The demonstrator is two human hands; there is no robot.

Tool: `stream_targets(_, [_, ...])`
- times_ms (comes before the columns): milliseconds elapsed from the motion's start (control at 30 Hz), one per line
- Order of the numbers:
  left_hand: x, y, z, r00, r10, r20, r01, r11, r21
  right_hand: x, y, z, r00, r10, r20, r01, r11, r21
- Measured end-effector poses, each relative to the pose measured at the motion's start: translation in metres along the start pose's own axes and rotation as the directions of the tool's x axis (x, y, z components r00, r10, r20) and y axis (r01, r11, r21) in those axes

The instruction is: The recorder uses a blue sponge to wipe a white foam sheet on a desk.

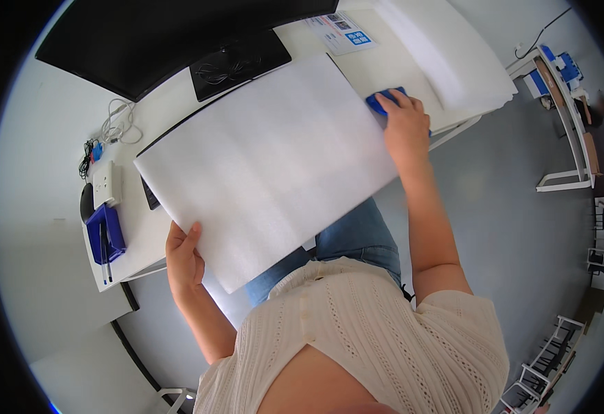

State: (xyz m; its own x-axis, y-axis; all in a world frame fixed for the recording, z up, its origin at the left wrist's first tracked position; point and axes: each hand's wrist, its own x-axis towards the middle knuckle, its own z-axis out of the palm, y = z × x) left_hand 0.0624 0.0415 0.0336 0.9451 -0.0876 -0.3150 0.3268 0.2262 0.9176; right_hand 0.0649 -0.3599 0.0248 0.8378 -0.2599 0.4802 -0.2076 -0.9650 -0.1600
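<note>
A large white sheet (274,165), thin and foam-like, lies tilted in front of me, its near part reaching past the desk edge over my lap. Along its far side shows the black edge of something flat beneath it, whose kind is hidden. My left hand (186,254) pinches the sheet's left edge, thumb on top. At the right edge of the sheet, my right hand (407,127) is closed over a blue cloth (382,103), folded or bunched, pressed near the desk top.
On the white desk (447,114) stand a black monitor (177,34) and its base (240,65). To the left are coiled cables (117,124), a white socket block (107,183), a black mouse (86,202) and a blue tray (112,231) with pens. A printed sheet (340,32) lies behind.
</note>
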Motion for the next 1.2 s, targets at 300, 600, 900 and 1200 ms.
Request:
stream_targets(300, [0.004, 0.003, 0.024, 0.987, -0.01, 0.161, 0.001, 0.998, 0.06, -0.012, -0.154, -0.016, 0.82, -0.557, -0.13, 0.542, 0.685, 0.487])
stream_targets(600, [-0.009, 0.0, 0.02, 0.995, -0.038, 0.097, 0.027, 0.993, 0.115, 0.017, -0.114, 0.011, 0.902, -0.43, 0.017, 0.416, 0.88, 0.229])
stream_targets(900, [-0.001, 0.024, 0.006, 0.994, 0.106, -0.027, -0.107, 0.994, -0.016, 0.03, 0.047, -0.016, 0.983, 0.014, -0.183, 0.002, 0.996, 0.084])
stream_targets(1200, [0.064, 0.047, 0.012, 0.982, 0.178, 0.058, -0.183, 0.977, 0.11, 0.084, 0.126, -0.055, 0.891, 0.411, -0.193, -0.452, 0.848, -0.276])
